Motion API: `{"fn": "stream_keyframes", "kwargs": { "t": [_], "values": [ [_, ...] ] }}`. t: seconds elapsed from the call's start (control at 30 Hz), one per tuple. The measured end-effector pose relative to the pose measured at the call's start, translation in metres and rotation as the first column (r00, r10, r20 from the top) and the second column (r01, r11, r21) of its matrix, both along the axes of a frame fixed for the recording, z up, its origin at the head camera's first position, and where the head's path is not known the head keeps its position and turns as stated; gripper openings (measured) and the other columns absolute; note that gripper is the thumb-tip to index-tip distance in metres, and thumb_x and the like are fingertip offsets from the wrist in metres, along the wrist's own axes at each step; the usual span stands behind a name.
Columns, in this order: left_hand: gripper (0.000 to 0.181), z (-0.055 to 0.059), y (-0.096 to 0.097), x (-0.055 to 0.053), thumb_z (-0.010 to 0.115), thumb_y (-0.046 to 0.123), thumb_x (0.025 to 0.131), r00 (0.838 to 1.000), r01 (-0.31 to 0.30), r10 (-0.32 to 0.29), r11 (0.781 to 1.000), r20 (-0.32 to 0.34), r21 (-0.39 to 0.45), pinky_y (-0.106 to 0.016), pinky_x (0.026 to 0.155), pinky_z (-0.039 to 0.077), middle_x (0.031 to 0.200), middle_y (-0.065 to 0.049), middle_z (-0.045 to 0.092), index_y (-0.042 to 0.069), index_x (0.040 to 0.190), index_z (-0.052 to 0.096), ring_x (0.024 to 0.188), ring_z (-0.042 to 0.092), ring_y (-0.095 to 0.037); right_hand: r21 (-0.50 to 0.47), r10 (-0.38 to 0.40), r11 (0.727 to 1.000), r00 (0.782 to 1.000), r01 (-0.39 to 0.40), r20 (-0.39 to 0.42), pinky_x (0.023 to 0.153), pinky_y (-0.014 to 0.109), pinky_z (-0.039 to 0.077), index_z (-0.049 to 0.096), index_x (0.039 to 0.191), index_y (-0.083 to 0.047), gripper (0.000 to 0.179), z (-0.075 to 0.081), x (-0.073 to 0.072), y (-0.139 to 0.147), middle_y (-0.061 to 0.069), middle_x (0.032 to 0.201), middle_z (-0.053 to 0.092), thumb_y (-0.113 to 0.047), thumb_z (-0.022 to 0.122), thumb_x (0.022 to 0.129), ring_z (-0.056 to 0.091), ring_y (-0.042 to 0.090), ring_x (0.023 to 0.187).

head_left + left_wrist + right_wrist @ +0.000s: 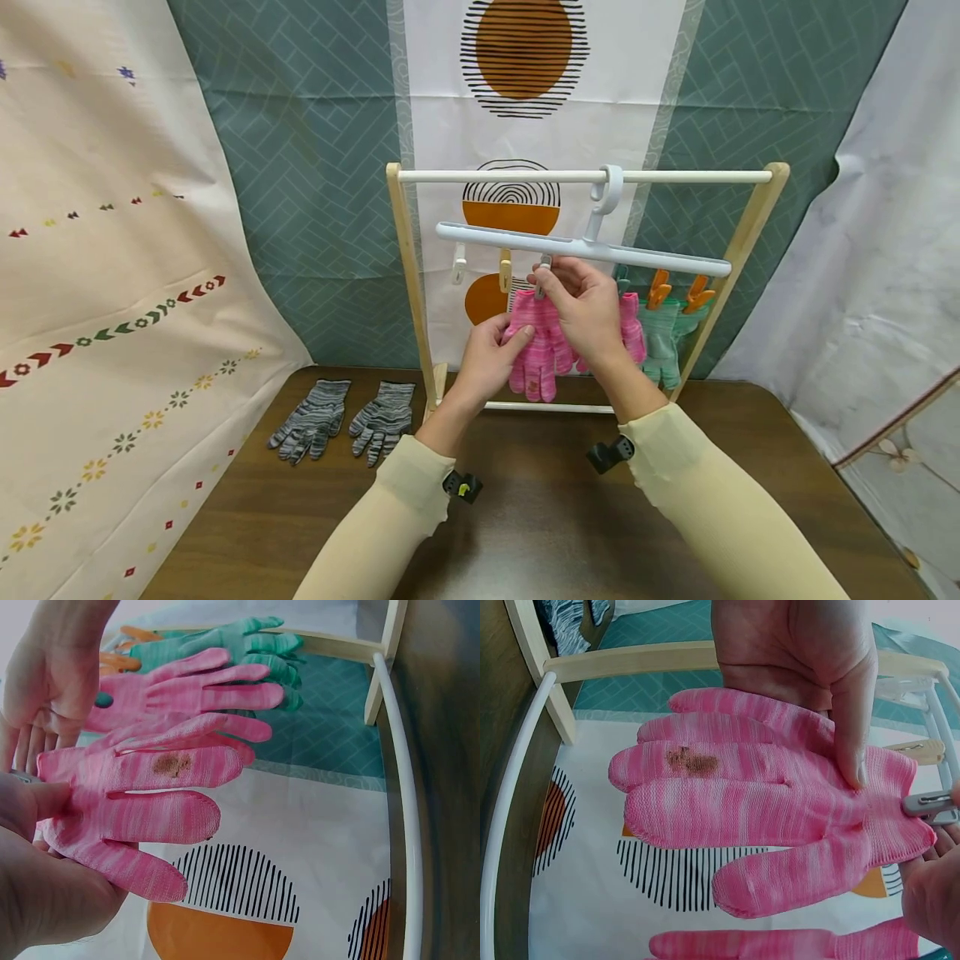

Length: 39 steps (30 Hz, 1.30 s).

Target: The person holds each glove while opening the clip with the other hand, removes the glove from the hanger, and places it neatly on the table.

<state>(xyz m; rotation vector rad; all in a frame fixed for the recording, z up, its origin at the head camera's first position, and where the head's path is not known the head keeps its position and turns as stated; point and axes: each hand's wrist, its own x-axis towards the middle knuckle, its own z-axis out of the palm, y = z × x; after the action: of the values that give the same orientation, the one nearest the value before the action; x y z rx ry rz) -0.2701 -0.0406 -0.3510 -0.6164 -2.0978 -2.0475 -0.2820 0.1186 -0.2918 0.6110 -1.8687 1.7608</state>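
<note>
A pink knit glove (534, 350) with a brown stain on one finger hangs below the pale blue hanger (585, 247). My left hand (483, 362) pinches this glove near the thumb side, its thumb lying across the palm in the right wrist view. My right hand (588, 308) pinches a grey clothespin (928, 802) whose tip sits on the glove's cuff. Another pink glove (632, 329) hangs just behind my right hand, by a teal clothespin (621, 277). Green gloves (662, 342) hang farther right from orange clothespins (659, 289).
A wooden rack (414, 275) with a white top rod (510, 177) carries the hanger. White (459, 263) and tan (506, 271) clothespins hang from the hanger's left part. Two grey striped gloves (313, 421) lie on the brown table (517, 533), left of the rack.
</note>
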Motion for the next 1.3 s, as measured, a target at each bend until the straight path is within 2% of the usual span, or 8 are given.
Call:
{"fn": "stream_keyframes", "kwargs": {
  "t": [0.27,0.5,0.63,0.87,1.1,1.3],
  "values": [
    [0.029,0.000,-0.002,-0.001,0.066,0.016,0.108,1.000,-0.017,0.017,1.000,-0.005,-0.010,-0.033,0.076,0.062,0.101,-0.016,0.078,-0.004,0.128,0.069,0.085,0.075,-0.020,0.008,-0.073,0.997,0.997,0.073,0.003,0.096,0.030,0.057,0.074,0.124,-0.002,0.031,0.000,0.002,-0.007,0.011,0.109,0.079,-0.024,0.076,0.102,0.074,0.019,0.104],
    [0.027,0.001,-0.001,-0.001,0.066,0.016,0.108,1.000,-0.015,0.015,1.000,0.007,-0.012,-0.031,0.072,0.062,0.098,-0.015,0.078,-0.002,0.127,0.070,0.081,0.075,-0.019,-0.031,-0.137,0.990,0.990,0.136,-0.034,0.086,0.024,0.059,0.076,0.120,0.001,0.028,0.001,0.003,-0.014,0.015,0.106,0.079,-0.019,0.078,0.099,0.076,0.020,0.099],
    [0.027,0.000,0.000,-0.002,0.066,0.017,0.108,1.000,-0.013,0.013,1.000,0.015,-0.011,-0.032,0.073,0.062,0.098,-0.014,0.078,-0.002,0.127,0.070,0.081,0.075,-0.019,-0.047,-0.161,0.986,0.986,0.158,-0.051,0.082,0.023,0.058,0.077,0.117,0.001,0.027,0.000,0.002,-0.013,0.015,0.103,0.079,-0.018,0.079,0.099,0.075,0.016,0.094],
    [0.025,-0.001,0.001,-0.001,0.067,0.017,0.107,1.000,-0.013,0.013,1.000,0.017,-0.022,-0.033,0.072,0.063,0.096,-0.013,0.078,-0.001,0.124,0.071,0.079,0.075,-0.020,-0.066,-0.178,0.983,0.982,0.174,-0.060,0.077,0.022,0.057,0.077,0.115,0.002,0.027,0.000,0.001,-0.009,0.017,0.099,0.079,-0.019,0.079,0.099,0.074,0.014,0.090],
    [0.024,-0.004,0.000,0.000,0.067,0.017,0.107,1.000,-0.023,0.024,0.999,0.019,-0.047,-0.032,0.070,0.062,0.094,-0.012,0.077,-0.001,0.122,0.072,0.077,0.075,-0.019,-0.064,-0.185,0.981,0.982,0.182,-0.044,0.079,0.023,0.057,0.077,0.117,0.003,0.027,-0.001,0.000,-0.007,0.017,0.100,0.079,-0.018,0.078,0.100,0.075,0.021,0.095],
    [0.025,-0.006,-0.003,0.000,0.067,0.019,0.107,0.999,-0.035,0.038,0.998,0.033,-0.060,-0.033,0.070,0.062,0.095,-0.012,0.077,-0.001,0.122,0.071,0.078,0.075,-0.021,-0.061,-0.189,0.981,0.981,0.186,-0.047,0.080,0.023,0.058,0.077,0.116,0.004,0.030,-0.003,-0.003,-0.004,0.014,0.098,0.080,-0.022,0.078,0.100,0.076,0.022,0.096]
  ]
}}
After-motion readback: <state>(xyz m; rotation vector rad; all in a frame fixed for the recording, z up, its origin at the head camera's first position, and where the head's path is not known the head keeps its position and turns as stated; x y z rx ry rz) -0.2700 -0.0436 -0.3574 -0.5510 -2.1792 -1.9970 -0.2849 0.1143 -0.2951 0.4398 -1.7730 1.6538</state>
